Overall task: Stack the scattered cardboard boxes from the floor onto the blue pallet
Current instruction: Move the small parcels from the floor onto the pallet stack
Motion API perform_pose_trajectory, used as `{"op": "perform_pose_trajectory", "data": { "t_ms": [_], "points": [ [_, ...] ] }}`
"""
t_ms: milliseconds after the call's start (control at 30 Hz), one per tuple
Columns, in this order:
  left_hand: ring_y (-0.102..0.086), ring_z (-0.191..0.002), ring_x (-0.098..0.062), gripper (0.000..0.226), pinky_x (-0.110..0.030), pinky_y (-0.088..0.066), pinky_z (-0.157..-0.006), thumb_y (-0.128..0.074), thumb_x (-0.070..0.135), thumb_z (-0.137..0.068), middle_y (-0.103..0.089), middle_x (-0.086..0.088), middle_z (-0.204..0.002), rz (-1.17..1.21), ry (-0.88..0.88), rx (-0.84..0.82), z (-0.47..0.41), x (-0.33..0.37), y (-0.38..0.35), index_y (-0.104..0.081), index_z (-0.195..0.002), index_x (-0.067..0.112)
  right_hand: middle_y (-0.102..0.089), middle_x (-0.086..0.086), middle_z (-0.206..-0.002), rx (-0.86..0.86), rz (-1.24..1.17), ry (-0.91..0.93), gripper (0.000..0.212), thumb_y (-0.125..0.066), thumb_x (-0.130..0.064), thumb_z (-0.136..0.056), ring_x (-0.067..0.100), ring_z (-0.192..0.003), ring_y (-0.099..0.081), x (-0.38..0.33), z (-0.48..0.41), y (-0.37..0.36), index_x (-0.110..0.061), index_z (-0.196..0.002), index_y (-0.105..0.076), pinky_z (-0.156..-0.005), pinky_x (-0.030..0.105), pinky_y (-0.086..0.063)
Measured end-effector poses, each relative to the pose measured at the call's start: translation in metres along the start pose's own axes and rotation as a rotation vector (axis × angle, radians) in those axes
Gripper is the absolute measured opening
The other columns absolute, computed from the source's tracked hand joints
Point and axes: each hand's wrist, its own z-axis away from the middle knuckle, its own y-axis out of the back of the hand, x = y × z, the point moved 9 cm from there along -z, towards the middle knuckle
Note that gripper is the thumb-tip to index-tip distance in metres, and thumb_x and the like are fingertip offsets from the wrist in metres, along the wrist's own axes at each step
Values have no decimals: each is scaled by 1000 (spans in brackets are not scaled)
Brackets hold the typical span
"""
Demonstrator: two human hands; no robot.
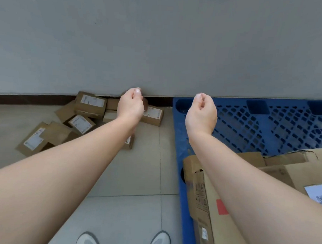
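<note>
Since cardboard boxes (89,105) on floor (136,175) look small, light, stiff: clasp opposite side faces. Left hand (130,107), right hand (201,112): fingers loosely curled, empty. Blue pallet (266,125) right.

Brown boxes, blue pallet

Brown cardboard boxes (89,105) bear white labels; blue pallet (266,125) shows lattice pattern; beige floor tiles (136,175).
</note>
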Motion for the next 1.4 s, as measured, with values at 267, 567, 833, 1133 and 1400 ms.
{"op": "perform_pose_trajectory", "data": {
  "t_ms": [267, 567, 833, 1133, 1400],
  "points": [
    [-53, -99, -15, 29, -35, -45, -90, -30, 31, -103, -58, 3, -106, 63, 88, 210, -31, -66, 152, -58, -107, 25, -59, 0, -120, -191, 63, 88, 34, -37, -35, -101, 15, -107, -54, -38, 76, -133, -18, -122, -58, -89, 28, -42],
    [-53, -113, -15, 37, -34, -44, -99, -29, 31, -103, -59, 3, -118, 100, 226, 397, -37, -157, 302, -54, -129, 23, -58, 0, -121, -369, 135, 161, 37, -35, -36, -101, 17, -110, -54, -61, 175, -260, -19, -125, -57, -96, 35, -43],
    [-52, -103, -13, 34, -28, -39, -89, -27, 28, -103, -57, 6, -111, 170, 323, 477, -34, -244, 391, -57, -117, 25, -63, 3, -109, -533, 218, 209, 38, -32, -37, -101, 17, -99, -57, -54, 256, -356, -15, -116, -60, -78, 27, -41],
    [-53, -113, -15, 38, -28, -39, -94, -27, 29, -104, -60, 3, -123, 193, 456, 557, -21, -372, 397, -56, -127, 22, -63, -2, -98, -702, 348, 250, 37, -32, -39, -102, 16, -94, -58, 17, 309, -439, -15, -109, -60, -82, 34, -48],
    [-54, -115, -20, 36, -28, -39, -93, -28, 27, -104, -59, 0, -126, 255, 602, 634, -18, -488, 347, -56, -126, 18, -57, -7, -113, -830, 457, 201, 39, -34, -38, -102, 12, -109, -52, 122, 316, -492, -18, -132, -49, -84, 25, -35]
  ]
}}
